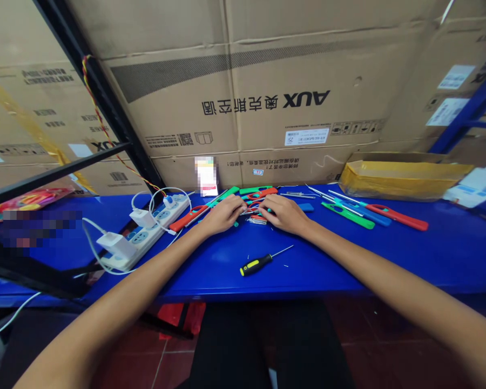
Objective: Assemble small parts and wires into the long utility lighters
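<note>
Bare forearms (117,308) are extending from the bottom corners over a blue workbench (441,259). A white power strip (141,240) is lying left of the left hand (222,214), which is curled onto a heap of red-and-green plastic-handled tools (256,205), its grip unclear. A black-and-yellow screwdriver (257,263) is lying below, and the right hand (284,213) is curled against the heap's right side, its grip also unclear.

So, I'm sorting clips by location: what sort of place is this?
Probably a storeroom or warehouse corner used as a small workshop: AUX cardboard cartons are stacked behind a blue workbench, which holds a screwdriver, a power strip and coloured plastic-handled tools.
</note>
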`<state>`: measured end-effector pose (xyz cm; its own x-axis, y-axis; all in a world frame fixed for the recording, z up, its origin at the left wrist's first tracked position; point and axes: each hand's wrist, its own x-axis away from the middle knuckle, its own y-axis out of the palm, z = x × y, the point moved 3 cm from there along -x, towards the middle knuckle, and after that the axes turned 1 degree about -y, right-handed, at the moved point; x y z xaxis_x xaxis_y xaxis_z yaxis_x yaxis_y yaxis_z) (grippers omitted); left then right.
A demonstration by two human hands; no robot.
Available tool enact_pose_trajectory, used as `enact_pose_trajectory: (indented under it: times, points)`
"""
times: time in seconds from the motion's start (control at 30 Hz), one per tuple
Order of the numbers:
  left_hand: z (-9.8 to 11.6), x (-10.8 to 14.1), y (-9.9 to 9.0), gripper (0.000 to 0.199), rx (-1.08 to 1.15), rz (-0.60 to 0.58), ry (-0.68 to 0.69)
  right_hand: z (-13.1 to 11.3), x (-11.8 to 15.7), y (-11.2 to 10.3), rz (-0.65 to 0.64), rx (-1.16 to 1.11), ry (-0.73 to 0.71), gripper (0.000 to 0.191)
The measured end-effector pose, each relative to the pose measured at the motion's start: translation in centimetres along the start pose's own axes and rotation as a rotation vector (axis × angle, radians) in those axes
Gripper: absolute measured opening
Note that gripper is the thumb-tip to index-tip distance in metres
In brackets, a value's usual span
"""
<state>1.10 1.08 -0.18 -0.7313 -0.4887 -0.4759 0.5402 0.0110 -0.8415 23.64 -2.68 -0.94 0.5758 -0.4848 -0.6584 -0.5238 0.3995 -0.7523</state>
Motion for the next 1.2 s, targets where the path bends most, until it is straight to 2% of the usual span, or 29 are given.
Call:
enact_pose_trajectory:
  times: [0.27,0.57,0.77,0.93,1.2]
  points:
    - [-0.3,0.0,-0.1,0.032,-0.007,0.03,-0.041,0.1,0.0,0.2,-0.017,0.029,-0.011,0.029]
    - [-0.8,0.1,-0.6,0.045,0.057,0.083,-0.101,0.6,0.2,0.4,-0.037,0.014,0.099,0.028]
    - [-0.5,0.1,-1.1,0.034,0.013,0.083,-0.114,0.7,0.2,0.3,-0.037,-0.003,0.144,0.029]
    - [0.1,0.2,-1.3,0.029,0.009,0.096,-0.109,0.7,0.2,0.2,0.011,-0.018,0.165,0.034]
    - [0.3,0.3,-1.4,0.034,0.054,0.057,-0.128,0.9,-0.1,-0.5,0.076,-0.051,0.218,0.044]
